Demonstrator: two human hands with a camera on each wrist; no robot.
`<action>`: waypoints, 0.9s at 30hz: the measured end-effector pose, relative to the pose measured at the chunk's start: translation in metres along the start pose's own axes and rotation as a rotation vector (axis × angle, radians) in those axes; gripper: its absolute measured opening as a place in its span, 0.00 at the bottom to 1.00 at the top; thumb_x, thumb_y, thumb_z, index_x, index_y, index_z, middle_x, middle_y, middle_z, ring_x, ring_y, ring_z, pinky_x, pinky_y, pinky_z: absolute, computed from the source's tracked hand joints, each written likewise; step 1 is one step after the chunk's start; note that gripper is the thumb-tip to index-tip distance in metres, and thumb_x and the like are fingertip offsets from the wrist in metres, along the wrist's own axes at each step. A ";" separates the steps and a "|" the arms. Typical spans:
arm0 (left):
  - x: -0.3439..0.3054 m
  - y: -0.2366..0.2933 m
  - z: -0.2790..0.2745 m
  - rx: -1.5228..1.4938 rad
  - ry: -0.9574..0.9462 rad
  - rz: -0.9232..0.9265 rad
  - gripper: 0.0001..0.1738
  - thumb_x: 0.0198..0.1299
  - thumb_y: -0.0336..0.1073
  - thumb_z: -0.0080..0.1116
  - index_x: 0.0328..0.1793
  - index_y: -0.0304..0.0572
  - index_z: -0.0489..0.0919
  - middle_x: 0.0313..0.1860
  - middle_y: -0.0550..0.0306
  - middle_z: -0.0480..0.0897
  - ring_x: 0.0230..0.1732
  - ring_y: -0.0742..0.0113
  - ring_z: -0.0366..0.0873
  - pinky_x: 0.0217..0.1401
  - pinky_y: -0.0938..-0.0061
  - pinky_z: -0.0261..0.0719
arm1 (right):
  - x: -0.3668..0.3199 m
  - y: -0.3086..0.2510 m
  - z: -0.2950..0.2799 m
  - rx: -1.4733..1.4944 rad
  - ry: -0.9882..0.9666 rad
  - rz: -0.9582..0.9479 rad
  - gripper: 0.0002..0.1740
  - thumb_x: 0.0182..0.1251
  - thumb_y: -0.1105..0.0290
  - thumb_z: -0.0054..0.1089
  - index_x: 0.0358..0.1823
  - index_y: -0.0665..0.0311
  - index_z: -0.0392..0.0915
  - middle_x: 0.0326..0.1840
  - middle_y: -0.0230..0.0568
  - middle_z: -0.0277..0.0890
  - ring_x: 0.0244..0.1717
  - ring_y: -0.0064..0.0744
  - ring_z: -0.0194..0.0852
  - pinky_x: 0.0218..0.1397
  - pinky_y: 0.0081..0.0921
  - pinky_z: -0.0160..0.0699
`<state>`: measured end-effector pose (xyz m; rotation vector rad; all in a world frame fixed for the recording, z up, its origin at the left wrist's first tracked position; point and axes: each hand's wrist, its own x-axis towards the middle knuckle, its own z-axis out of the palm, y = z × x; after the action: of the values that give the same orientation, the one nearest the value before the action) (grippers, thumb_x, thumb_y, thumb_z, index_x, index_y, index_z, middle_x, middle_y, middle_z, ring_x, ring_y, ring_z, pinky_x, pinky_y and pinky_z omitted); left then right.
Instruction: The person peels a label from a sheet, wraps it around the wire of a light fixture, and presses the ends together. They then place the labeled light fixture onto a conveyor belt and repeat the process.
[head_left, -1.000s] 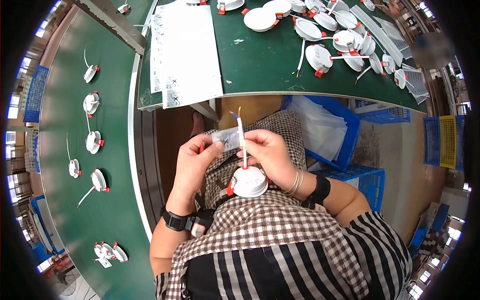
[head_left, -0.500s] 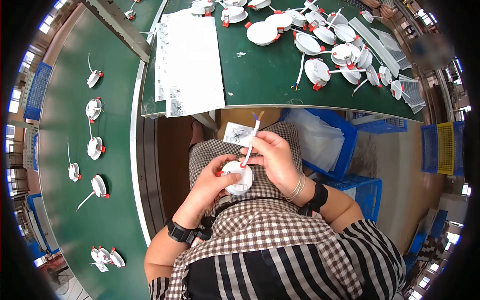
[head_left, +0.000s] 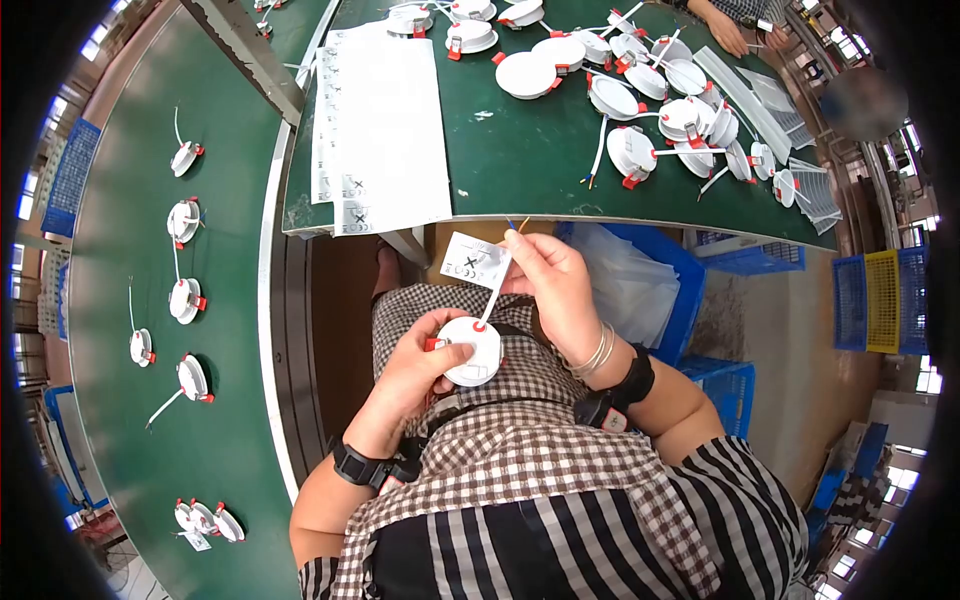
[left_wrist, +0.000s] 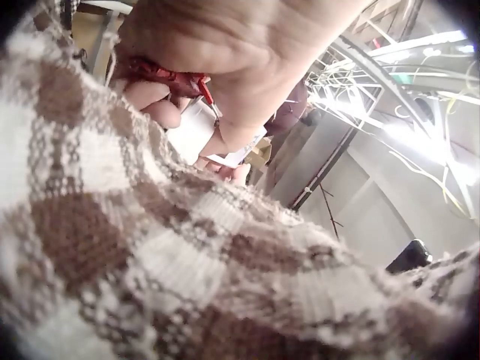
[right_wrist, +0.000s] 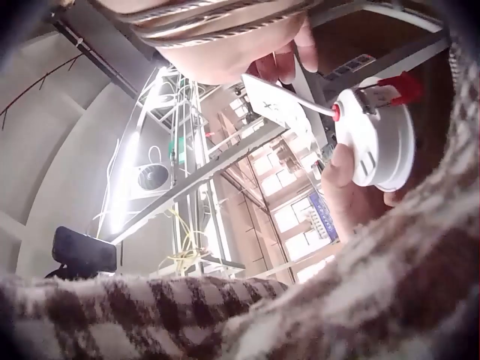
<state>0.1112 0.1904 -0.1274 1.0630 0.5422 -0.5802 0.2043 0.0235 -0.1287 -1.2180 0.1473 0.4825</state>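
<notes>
My left hand (head_left: 408,368) grips a white round downlight (head_left: 480,368) above the lap, its thumb lying across the back. A red-tipped spring clip shows beside that thumb. From the red grommet a white cable (head_left: 492,303) runs up to my right hand (head_left: 562,295), which pinches it near the bare-wire end. A white printed label (head_left: 468,264) sticks out leftward from the cable beside the right fingertips. The right wrist view shows the downlight (right_wrist: 369,142) from the side, with the left fingers beneath it. In the left wrist view, the hand hides most of it.
Several downlights (head_left: 525,76) crowd the green table ahead, beside label sheets (head_left: 390,140). More downlights (head_left: 186,300) stand along the green bench at left. Blue crates (head_left: 690,290) stand below the table at right. Another person's hand (head_left: 728,36) is at the far right.
The left hand has left the label and taken hold of the downlight that lay on the lap. The label now hangs at the cable; the right hand has shifted up toward the wire end.
</notes>
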 end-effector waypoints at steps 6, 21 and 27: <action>0.005 -0.003 -0.005 -0.074 -0.037 -0.008 0.26 0.52 0.28 0.59 0.58 0.36 0.67 0.38 0.58 0.78 0.25 0.81 0.72 0.16 0.89 0.62 | -0.007 0.011 0.000 0.024 -0.092 -0.041 0.10 0.66 0.68 0.55 0.42 0.70 0.76 0.36 0.38 0.79 0.36 0.25 0.78 0.41 0.23 0.81; 0.006 -0.003 -0.017 -0.082 -0.195 -0.031 0.29 0.58 0.45 0.59 0.62 0.39 0.66 0.35 0.62 0.77 0.25 0.81 0.69 0.21 0.89 0.62 | -0.004 0.009 0.004 0.060 -0.136 0.150 0.05 0.62 0.76 0.56 0.38 0.71 0.74 0.36 0.39 0.77 0.35 0.24 0.77 0.36 0.22 0.82; 0.011 0.016 -0.040 -0.140 0.059 0.239 0.29 0.58 0.37 0.60 0.64 0.39 0.64 0.33 0.62 0.75 0.22 0.82 0.64 0.21 0.88 0.60 | -0.011 -0.004 0.006 -0.027 -0.207 0.260 0.08 0.63 0.74 0.57 0.41 0.71 0.74 0.36 0.39 0.77 0.34 0.25 0.78 0.34 0.22 0.83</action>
<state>0.1247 0.2309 -0.1399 0.9965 0.4919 -0.2976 0.1954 0.0244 -0.1189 -1.1724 0.1234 0.8359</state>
